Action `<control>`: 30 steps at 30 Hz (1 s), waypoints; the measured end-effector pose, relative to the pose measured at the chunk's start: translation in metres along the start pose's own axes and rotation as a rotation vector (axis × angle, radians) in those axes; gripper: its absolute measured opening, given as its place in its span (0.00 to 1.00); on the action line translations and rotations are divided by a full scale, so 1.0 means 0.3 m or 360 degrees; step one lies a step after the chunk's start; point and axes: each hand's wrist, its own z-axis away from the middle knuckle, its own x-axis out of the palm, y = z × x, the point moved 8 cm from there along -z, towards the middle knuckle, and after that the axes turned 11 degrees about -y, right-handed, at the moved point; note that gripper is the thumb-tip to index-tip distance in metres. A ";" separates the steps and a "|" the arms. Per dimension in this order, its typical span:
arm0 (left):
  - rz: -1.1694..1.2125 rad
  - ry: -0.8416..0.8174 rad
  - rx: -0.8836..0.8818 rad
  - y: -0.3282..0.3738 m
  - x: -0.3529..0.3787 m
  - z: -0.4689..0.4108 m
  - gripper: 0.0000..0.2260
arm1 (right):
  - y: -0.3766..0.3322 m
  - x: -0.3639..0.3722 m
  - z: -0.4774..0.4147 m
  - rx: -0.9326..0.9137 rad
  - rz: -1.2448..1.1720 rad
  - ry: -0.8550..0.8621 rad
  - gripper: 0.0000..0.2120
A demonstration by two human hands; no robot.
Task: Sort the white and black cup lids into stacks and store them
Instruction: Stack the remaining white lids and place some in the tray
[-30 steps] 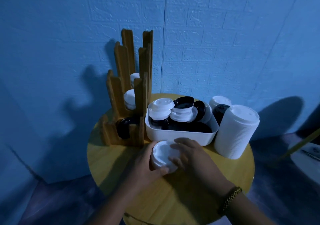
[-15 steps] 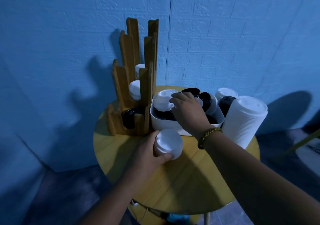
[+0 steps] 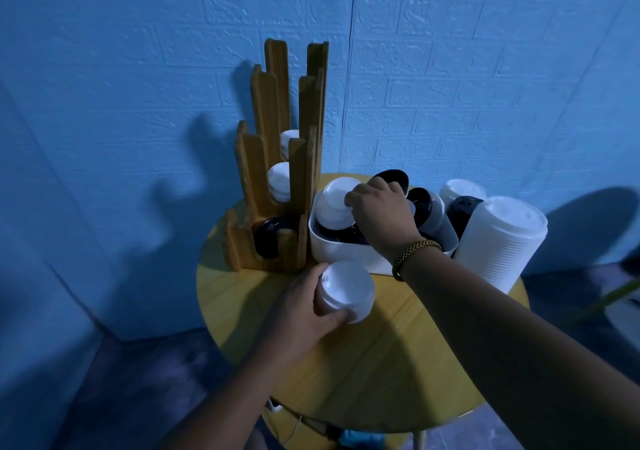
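My left hand (image 3: pixel 304 306) grips a short stack of white lids (image 3: pixel 346 290) that stands on the round wooden table (image 3: pixel 377 363), just in front of the white tub (image 3: pixel 332 254). My right hand (image 3: pixel 382 212) reaches into the tub, its fingers curled at the edge of a white lid (image 3: pixel 334 205) lying on top of the mixed black and white lids. A black lid (image 3: pixel 393 178) shows behind the hand. The wooden lid rack (image 3: pixel 273 179) at the left holds white lids (image 3: pixel 278 181) in its upper slots and black lids (image 3: pixel 268 236) in the lowest one.
A tall stack of white lids (image 3: pixel 500 242) leans at the tub's right side, with a black stack (image 3: pixel 462 210) and another white stack (image 3: pixel 462 190) behind it. The blue brick-pattern wall stands close behind the table. The table edge runs near my forearms.
My right hand left the white stack in front of the tub and reached into the tub onto a white lid. My left hand keeps its hold on the stack.
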 end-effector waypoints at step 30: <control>-0.0012 -0.0164 0.0033 0.029 0.011 0.019 0.47 | -0.033 0.039 0.456 -0.0117 -0.1050 -0.0319 0.36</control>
